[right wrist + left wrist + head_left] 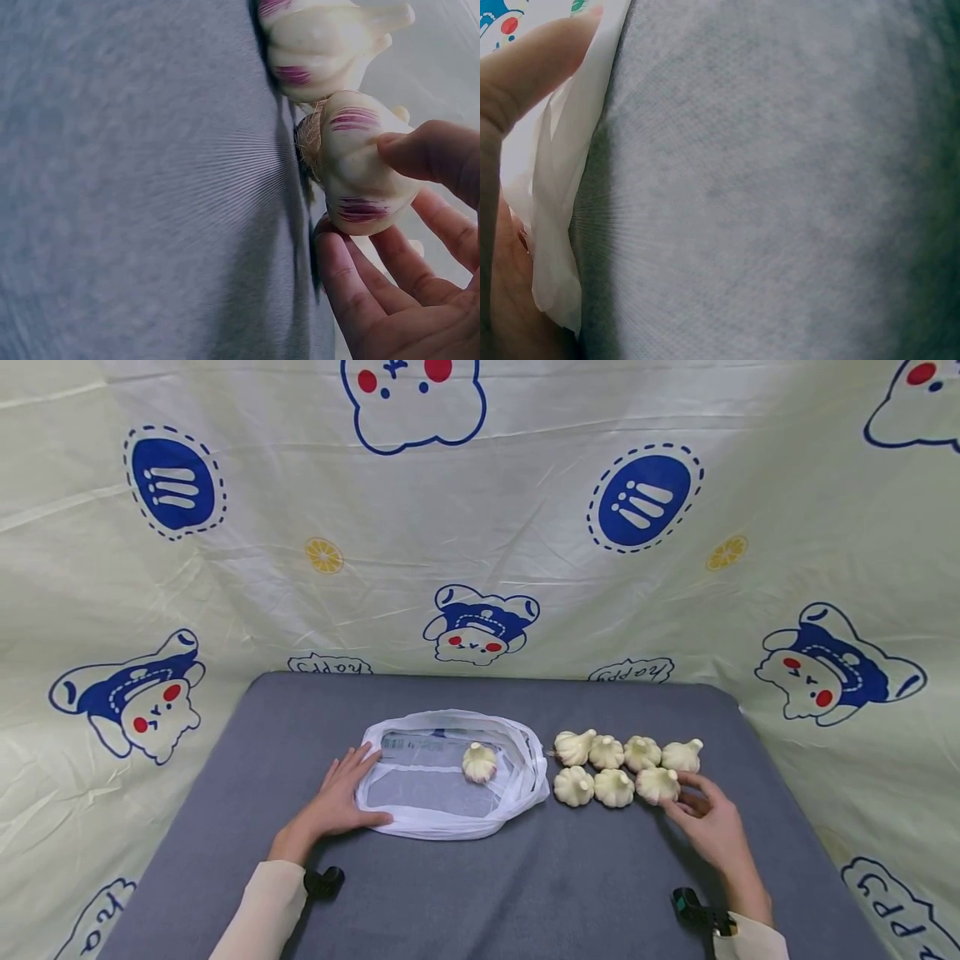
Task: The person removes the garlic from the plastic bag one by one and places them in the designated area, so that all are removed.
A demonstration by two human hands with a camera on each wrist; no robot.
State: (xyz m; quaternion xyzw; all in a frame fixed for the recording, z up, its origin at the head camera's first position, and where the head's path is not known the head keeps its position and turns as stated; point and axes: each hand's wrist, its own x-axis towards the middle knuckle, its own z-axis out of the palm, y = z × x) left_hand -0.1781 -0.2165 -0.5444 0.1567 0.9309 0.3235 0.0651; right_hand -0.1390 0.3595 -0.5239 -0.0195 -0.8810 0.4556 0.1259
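A white plastic bag [457, 827] lies spread open on the table, its bunched rim forming an oval. Inside it, toward the right, sits one garlic bulb [478, 763]. My left hand [339, 802] rests at the bag's left end, fingers on the rim and thumb extended along the near edge; in the left wrist view the thumb [540, 56] lies over the white plastic. With thumb and fingertips, my right hand [712, 827] pinches a garlic bulb [364, 165] at the right end of the near row. That bulb has purple streaks and a tan root end.
Several other garlic bulbs [607, 752] stand in two rows right of the bag, close together. A grey cloth [510, 893] covers the table. Behind it hangs a pale printed curtain [525, 568].
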